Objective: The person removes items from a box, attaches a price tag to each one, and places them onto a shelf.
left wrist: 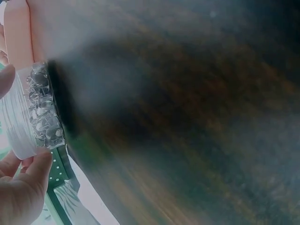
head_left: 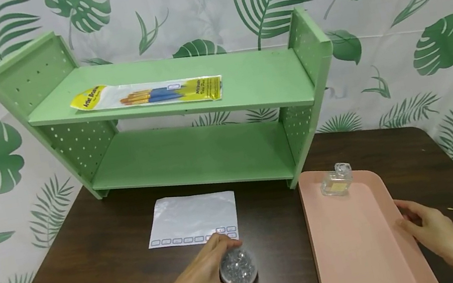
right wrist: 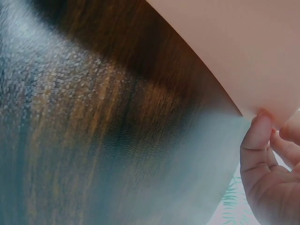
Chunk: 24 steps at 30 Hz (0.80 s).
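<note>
My left hand (head_left: 207,276) grips a small round clear tub of silver thumbtacks (head_left: 238,268), thumb on one side and fingers on the other. In the left wrist view the tub's ridged, see-through lid (left wrist: 18,119) shows beside the tacks, close over the dark table. My right hand (head_left: 428,227) pinches the right edge of a pink tray (head_left: 358,244); in the right wrist view the thumb presses on the tray's rim. A small glass bottle with a clear stopper (head_left: 336,181) lies at the tray's far end.
A green two-tier shelf (head_left: 192,155) stands at the back of the dark wooden table (head_left: 94,266). On its top tier lies a packet of artist brushes (head_left: 150,94). A white sheet with small printed boxes (head_left: 194,216) lies in front of it. A leaf-print cloth hangs behind.
</note>
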### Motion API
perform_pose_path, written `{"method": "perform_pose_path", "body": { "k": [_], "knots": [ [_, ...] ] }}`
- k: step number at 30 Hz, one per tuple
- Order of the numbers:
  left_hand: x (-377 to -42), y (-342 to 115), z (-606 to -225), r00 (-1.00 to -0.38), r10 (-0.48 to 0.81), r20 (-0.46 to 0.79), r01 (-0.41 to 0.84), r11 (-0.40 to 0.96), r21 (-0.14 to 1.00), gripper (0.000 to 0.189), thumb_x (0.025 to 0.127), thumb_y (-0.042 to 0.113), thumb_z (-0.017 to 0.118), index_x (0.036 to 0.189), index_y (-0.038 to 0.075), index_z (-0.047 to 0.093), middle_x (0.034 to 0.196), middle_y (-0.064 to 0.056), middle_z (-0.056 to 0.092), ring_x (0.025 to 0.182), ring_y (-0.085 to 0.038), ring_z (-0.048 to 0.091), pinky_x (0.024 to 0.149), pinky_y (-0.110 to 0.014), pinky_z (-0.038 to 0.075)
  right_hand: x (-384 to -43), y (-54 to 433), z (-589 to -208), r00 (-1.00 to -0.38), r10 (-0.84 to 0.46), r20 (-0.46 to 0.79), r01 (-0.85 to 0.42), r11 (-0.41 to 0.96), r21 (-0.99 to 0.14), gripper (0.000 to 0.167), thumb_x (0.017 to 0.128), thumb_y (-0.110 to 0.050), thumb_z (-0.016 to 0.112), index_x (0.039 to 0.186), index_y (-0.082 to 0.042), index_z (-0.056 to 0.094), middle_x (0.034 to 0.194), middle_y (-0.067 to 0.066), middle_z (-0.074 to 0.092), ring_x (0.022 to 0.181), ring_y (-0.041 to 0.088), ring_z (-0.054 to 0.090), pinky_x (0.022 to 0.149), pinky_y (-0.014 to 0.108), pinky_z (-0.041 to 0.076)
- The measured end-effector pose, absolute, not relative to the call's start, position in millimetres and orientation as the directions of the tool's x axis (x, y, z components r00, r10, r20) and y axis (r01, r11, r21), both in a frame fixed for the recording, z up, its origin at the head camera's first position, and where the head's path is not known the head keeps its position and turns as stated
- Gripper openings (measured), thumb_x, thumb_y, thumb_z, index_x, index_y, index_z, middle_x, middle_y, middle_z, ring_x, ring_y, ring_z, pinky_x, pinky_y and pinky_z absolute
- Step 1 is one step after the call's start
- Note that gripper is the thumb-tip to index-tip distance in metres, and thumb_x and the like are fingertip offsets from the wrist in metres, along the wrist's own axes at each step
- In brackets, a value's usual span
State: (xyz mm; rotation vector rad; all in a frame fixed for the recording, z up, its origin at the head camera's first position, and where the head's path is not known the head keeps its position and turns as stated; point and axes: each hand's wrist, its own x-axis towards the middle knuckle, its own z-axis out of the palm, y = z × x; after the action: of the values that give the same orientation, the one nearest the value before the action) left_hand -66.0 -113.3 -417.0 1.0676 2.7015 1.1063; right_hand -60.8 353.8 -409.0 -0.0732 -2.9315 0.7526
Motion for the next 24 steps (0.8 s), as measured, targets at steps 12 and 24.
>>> {"method": "perform_pose_path", "body": {
  "k": [12, 24],
  "knots": [
    [-64.9, -116.6, -423.0, -0.752, 0.614, 0.241, 0.609, 0.506, 0.611, 0.080, 0.056, 0.028, 0.089, 0.124, 0.009, 0.052, 0.117, 0.004, 0.048, 0.109, -0.012, 0.050, 0.094, -0.031, 0.046, -61.2, 355.0, -408.7, -0.994, 0.074, 0.078, 0.028, 0.880, -0.474, 0.040, 0.087, -0.009, 0.064, 0.122, 0.007, 0.054, 0.079, 0.003, 0.057, 0.061, -0.004, 0.041, 0.052, 0.022, 0.037],
    [-66.7, -123.3, -422.5, -0.739, 0.627, 0.246, 0.611, 0.468, 0.639, 0.089, 0.060, 0.045, 0.086, 0.131, 0.008, 0.048, 0.124, 0.002, 0.048, 0.113, -0.013, 0.050, 0.095, -0.032, 0.045, -62.0, 355.2, -407.5, -0.996, 0.075, 0.057, 0.039, 0.875, -0.483, 0.040, 0.089, -0.010, 0.063, 0.123, 0.008, 0.052, 0.081, 0.005, 0.060, 0.063, -0.005, 0.043, 0.052, 0.022, 0.039]
  ]
}}
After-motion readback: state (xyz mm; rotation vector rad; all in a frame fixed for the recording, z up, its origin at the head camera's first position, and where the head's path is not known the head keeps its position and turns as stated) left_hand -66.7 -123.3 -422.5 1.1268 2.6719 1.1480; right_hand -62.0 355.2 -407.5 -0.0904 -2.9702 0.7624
